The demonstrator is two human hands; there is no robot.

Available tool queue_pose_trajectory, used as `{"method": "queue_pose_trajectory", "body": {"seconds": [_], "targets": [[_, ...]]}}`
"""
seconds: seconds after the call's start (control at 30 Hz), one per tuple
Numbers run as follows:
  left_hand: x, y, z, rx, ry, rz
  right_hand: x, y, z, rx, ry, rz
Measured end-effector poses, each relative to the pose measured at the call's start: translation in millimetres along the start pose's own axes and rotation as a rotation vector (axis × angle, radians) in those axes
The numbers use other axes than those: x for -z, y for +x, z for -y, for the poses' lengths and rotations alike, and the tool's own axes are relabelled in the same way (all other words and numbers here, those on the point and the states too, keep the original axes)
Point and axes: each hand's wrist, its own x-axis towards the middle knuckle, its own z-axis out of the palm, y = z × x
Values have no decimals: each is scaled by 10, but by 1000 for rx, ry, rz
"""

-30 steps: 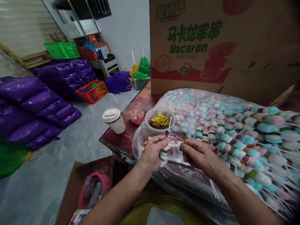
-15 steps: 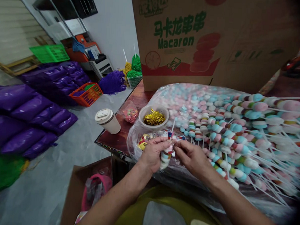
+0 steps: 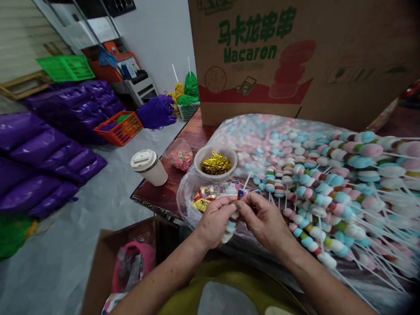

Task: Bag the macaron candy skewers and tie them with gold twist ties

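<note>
A marshmallow candy skewer (image 3: 229, 229) in a clear printed wrapper hangs with its candies downward and its white stick pointing up. My left hand (image 3: 212, 222) is closed around its upper part, thumb and fingers pinching near the wrapper's neck. My right hand (image 3: 267, 221) is closed in a pinch at the same neck, touching the left fingertips. Whether a tie is between those fingertips is hidden. Just beyond, printed wrappers (image 3: 205, 197) lie on clear plastic, near a white bowl (image 3: 196, 168) of gold twist ties (image 3: 215, 164).
Many candy skewers (image 3: 320, 190) are piled to the right on plastic. A large cardboard box (image 3: 255, 85) stands behind them. A lidded cup (image 3: 155, 171) and a bag of small candies (image 3: 182, 158) are near the table's left edge. Below is an open carton (image 3: 103, 259).
My right fingers have come in against the left fingertips at the wrapper's neck. The stick leans more to the right, and the view has shifted slightly.
</note>
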Motion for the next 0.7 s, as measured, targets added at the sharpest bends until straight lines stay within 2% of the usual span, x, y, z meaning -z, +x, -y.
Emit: {"method": "queue_pose_trajectory", "body": {"seconds": [0.1,0.17,0.23,0.3,0.4,0.43,0.5,0.57,0.63,0.7], "targets": [[38,-29,18,-27,56,37,2,7,-2,39,-113,-46],[50,-31,24,-53,59,3,-6,5,-29,18,-147,-90],[76,-24,18,-60,29,-23,16,-12,-56,-34,-86,-106],[133,-13,2,65,-24,51,91,-42,-45,1,3,16],[239,-3,-21,418,-123,323,256,-86,63,257,58,359],[263,-4,-28,492,-159,411,301,-93,108,328,80,451],[275,-14,-42,516,-239,520,343,-98,174,380,133,550],[247,-34,-62,452,-321,511,312,-99,187,342,104,481],[200,-53,-83,379,-360,412,237,-104,155,311,-41,271],[145,-63,-99,297,-337,290,175,-108,117,346,-226,69]]}}
